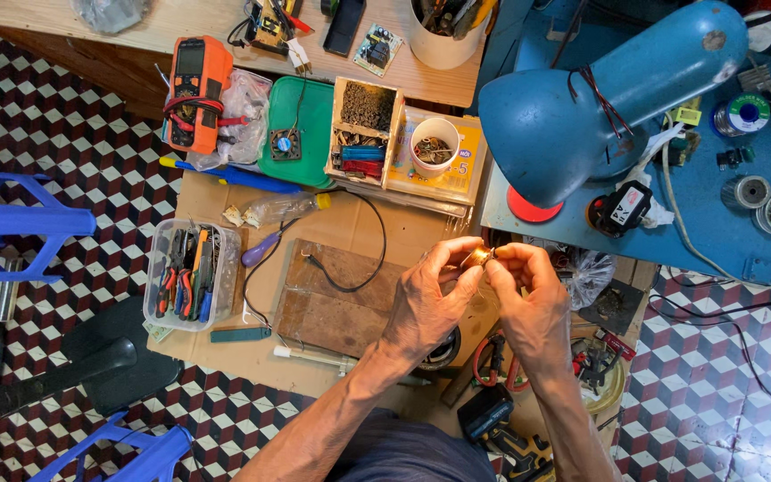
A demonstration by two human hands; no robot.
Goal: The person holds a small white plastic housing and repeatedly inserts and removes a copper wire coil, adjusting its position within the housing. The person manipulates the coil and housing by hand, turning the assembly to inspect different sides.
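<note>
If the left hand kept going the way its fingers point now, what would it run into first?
Almost at once, the small brass-coloured part pinched between both hands, then the right hand; the left hand points up and right. Beyond them sits the blue desk lamp, though depth is unclear.

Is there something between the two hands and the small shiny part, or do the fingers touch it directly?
Nothing visible intervenes. The left hand and right hand pinch the small brass-coloured part directly between their fingertips.
</note>
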